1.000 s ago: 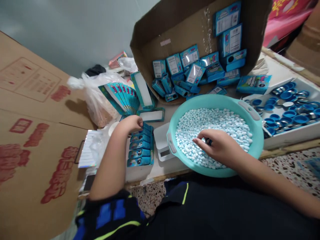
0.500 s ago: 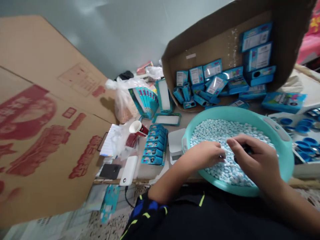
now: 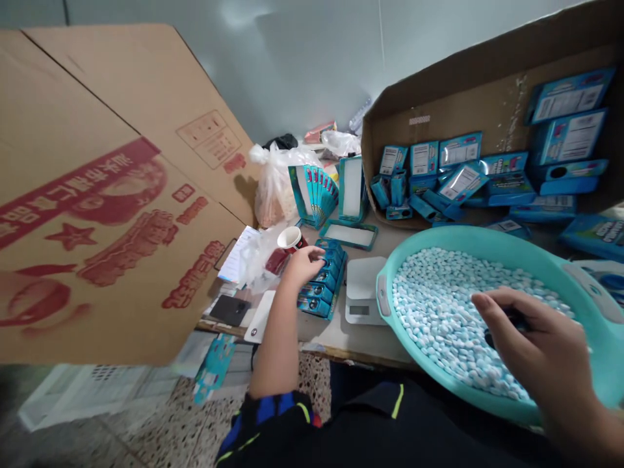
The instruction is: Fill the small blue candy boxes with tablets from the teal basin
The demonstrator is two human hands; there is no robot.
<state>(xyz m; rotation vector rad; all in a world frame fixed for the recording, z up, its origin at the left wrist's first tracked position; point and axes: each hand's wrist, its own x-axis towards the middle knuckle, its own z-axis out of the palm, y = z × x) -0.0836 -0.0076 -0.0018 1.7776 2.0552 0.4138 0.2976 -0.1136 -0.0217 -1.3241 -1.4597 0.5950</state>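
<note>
My left hand (image 3: 307, 265) is over a row of small blue boxes (image 3: 319, 289) with round openings. Its fingers are drawn together against the far boxes, and whatever they grip is hidden. My right hand (image 3: 541, 338) hovers above the turquoise basin (image 3: 439, 364), curled around a small dark object (image 3: 517, 318) mostly covered by the fingers. Inside the basin lies a wide layer of pale blue and white candies (image 3: 439, 305).
A white digital scale (image 3: 363, 276) sits between boxes and basin. Behind are blue display boxes (image 3: 351, 188) and an open carton (image 3: 400, 97) of blue packs. A paper cup (image 3: 291, 239), a white power bank (image 3: 260, 315) and a large carton (image 3: 121, 292) are on the left.
My left hand has left the candies and moved left to the row of small boxes. The right hand stays over the basin with its dark object. The view has turned left.
</note>
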